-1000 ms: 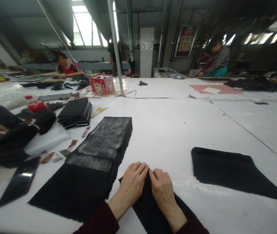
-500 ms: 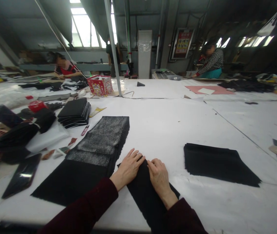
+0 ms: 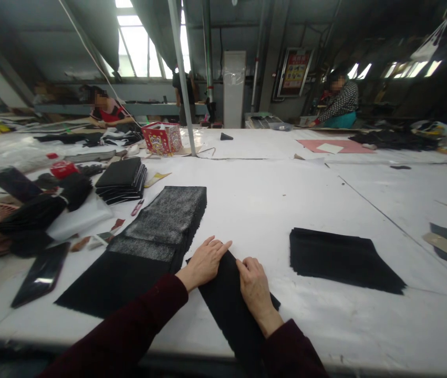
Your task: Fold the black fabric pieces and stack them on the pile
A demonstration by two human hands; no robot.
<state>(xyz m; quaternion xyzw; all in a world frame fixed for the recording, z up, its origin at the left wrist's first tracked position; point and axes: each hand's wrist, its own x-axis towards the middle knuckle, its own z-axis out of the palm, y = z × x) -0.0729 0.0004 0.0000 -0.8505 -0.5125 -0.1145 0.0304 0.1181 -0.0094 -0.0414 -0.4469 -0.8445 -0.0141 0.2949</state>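
Observation:
A piece of black fabric (image 3: 225, 310) lies slantwise at the table's front edge, its near end hidden by my right sleeve. My left hand (image 3: 204, 264) rests on its far left corner, fingers stretched out over the cloth. At the right edge of that fabric, my right hand (image 3: 255, 291) is closed, its bent fingers and thumb pinching the cloth. Left of my hands lies a thick stack of black fabric pieces (image 3: 121, 281), its far part showing a speckled grey face. Another folded black fabric stack (image 3: 337, 260) lies apart on the right.
The white tabletop (image 3: 258, 194) carries a pile of folded black pieces (image 3: 121, 181), a dark phone-like slab (image 3: 41, 275), pink-handled snips (image 3: 137, 207) and a red patterned box (image 3: 162, 139). A thin pole (image 3: 184, 79) stands behind. Several co-workers are at the far side.
My left index finger has stretched out further past the fabric's far corner, and the gap between my hands has widened slightly. My right hand stays at the fabric's edge. The view has shifted slightly.

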